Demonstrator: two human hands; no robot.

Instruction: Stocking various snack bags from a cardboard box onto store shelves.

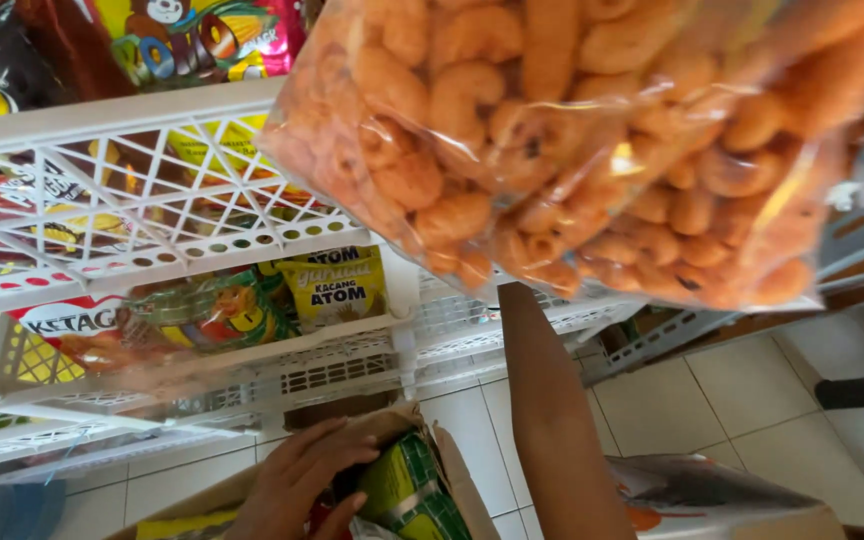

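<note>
A clear bag of orange ring-shaped snacks point(592, 150) fills the upper right of the view, nearest the camera, held up in front of the white plastic lattice rack point(132, 190). The right arm rises from the bottom edge to the underside of this bag; the right hand itself is hidden behind it, so its grip cannot be told. Lower left, the left hand point(302, 485) reaches into an open cardboard box point(452, 475) on the tiled floor point(752, 400), its fingers curled on a green and yellow snack packet point(407, 490) inside the box. The rack's shelves hold more packets, among them a yellow-green one point(337, 285) just above the box. Another packet point(702, 495) lies at the bottom right.
</note>
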